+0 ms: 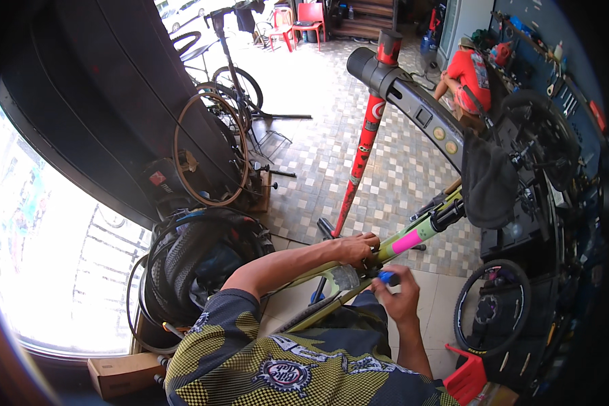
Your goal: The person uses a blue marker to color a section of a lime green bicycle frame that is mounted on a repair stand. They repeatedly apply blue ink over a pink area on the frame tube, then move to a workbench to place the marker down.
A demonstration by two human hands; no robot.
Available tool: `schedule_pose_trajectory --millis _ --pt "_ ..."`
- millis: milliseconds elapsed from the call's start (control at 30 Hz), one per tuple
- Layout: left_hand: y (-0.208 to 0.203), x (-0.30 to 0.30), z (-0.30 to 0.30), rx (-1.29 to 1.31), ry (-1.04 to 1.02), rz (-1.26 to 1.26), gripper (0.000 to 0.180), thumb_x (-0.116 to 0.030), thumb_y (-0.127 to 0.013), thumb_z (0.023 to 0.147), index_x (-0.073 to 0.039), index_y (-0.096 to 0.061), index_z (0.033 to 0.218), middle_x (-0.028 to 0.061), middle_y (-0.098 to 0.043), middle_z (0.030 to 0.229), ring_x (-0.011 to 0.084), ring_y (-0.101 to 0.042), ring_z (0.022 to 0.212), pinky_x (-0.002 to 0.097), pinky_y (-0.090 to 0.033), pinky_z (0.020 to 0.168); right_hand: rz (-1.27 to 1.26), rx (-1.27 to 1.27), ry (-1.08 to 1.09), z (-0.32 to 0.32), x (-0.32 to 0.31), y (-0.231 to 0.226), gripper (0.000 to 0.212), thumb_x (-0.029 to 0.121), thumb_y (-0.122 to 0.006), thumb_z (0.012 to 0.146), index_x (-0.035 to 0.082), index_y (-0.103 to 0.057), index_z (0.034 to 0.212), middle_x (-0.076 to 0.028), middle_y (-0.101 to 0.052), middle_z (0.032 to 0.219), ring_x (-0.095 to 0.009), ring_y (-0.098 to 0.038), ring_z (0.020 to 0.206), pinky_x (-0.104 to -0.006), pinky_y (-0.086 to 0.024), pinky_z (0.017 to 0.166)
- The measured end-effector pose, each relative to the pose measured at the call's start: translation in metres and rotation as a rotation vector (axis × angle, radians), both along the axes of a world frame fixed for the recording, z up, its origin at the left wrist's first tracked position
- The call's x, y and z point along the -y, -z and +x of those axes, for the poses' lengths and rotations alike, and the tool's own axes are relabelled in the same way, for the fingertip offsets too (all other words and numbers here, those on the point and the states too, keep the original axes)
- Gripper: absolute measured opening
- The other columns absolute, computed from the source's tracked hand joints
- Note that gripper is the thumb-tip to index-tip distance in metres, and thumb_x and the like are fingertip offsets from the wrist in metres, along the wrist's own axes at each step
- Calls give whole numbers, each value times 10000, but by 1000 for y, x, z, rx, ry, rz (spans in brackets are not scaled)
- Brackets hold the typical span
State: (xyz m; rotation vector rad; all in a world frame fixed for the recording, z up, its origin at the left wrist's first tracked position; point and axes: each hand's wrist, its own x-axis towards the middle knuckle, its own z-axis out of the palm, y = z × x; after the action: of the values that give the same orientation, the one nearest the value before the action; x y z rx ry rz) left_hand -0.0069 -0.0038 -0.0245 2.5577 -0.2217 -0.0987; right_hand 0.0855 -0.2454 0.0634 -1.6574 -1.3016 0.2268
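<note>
A yellow-green bicycle frame (384, 254) with a pink band slants across in front of me, below the clamp arm of a red repair stand (360, 159). My left hand (354, 250) is closed around the frame's tubing, its fingertips partly hidden. Just below it, my right hand (400, 298) grips a tool with a blue handle (388, 277). That tool's working end meets the frame near my left fingers, but its tip is too small to make out. A dark cloth (490, 183) hangs at the end of the clamp arm.
Coiled tyres (176, 271) pile up at left, near a bare rim (176, 155). A wheel (492, 308) leans at right, above a red stool (465, 375). Another person in a red shirt (470, 78) sits by the tool wall. A cardboard box (125, 374) lies lower left.
</note>
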Motion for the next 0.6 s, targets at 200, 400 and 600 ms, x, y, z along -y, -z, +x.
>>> schedule_pose_trajectory --millis 200,400,600 --pt "0 -1 1 28 27 37 350 -295 -858 792 -227 -848 1135 147 -543 1385 395 -434 1434 543 -431 1168 -3 308 -184 -30 3 -14 378 262 -944 814 117 -732 1091 -97 -757 1071 -346 -753 936 -440 -620 820" --pt "-4 1 5 -56 33 69 360 -289 -870 759 -237 -854 1115 157 -543 1358 398 -439 1414 525 -430 1166 19 45 -27 -11 -3 -25 296 187 -891 879 116 -744 1126 -105 -752 1056 -280 -763 887 -381 -618 742" --pt "2 -1 5 -15 29 19 345 -302 -880 740 -229 -863 1077 170 -536 1345 405 -447 1389 497 -424 1168 55 -592 205 69 -16 49 359 228 -713 1078 53 -613 1374 -19 -741 1064 -97 -730 851 -237 -543 598"
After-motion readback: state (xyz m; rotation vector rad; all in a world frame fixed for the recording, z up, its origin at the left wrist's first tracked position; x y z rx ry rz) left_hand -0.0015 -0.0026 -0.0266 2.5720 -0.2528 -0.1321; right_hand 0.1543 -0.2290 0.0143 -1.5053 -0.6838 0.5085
